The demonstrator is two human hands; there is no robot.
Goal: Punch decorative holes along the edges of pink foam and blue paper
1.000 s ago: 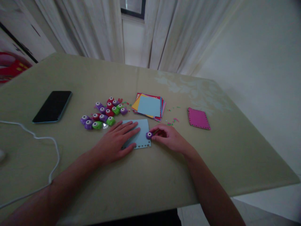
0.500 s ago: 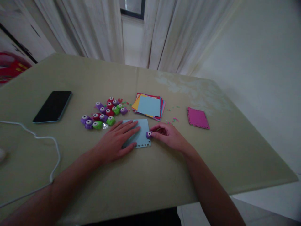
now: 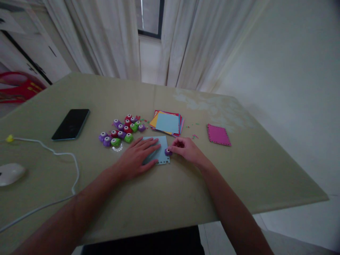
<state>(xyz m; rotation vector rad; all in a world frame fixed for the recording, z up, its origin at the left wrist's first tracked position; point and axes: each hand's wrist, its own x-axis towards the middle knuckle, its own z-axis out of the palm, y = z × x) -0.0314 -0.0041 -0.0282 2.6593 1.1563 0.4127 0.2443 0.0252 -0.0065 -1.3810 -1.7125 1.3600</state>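
Observation:
A light blue sheet of paper point(image 3: 162, 146) lies on the table, with small punched holes along its lower edge. My left hand point(image 3: 139, 154) rests flat across it, fingers spread, covering its left part. At the sheet's right edge sits a small purple paper punch point(image 3: 168, 152) with a white top. My right hand point(image 3: 186, 150) grips this punch, thumb over its top and the other fingers curled; part of the punch is hidden. Several purple, red and green paper punches point(image 3: 121, 134) stand grouped beyond my left hand.
A stack of coloured paper point(image 3: 167, 123) lies behind the sheet. A magenta sheet with punched edges point(image 3: 219, 135) is at the right. Tiny paper bits point(image 3: 195, 136) are scattered about. At the left are a phone point(image 3: 71, 124), a white cable point(image 3: 63, 153) and a white mouse point(image 3: 12, 173).
My right thumb has moved onto the top of the purple punch. The left hand stays flat on the sheet. The whole view has shifted slightly, bringing more of the mouse into sight.

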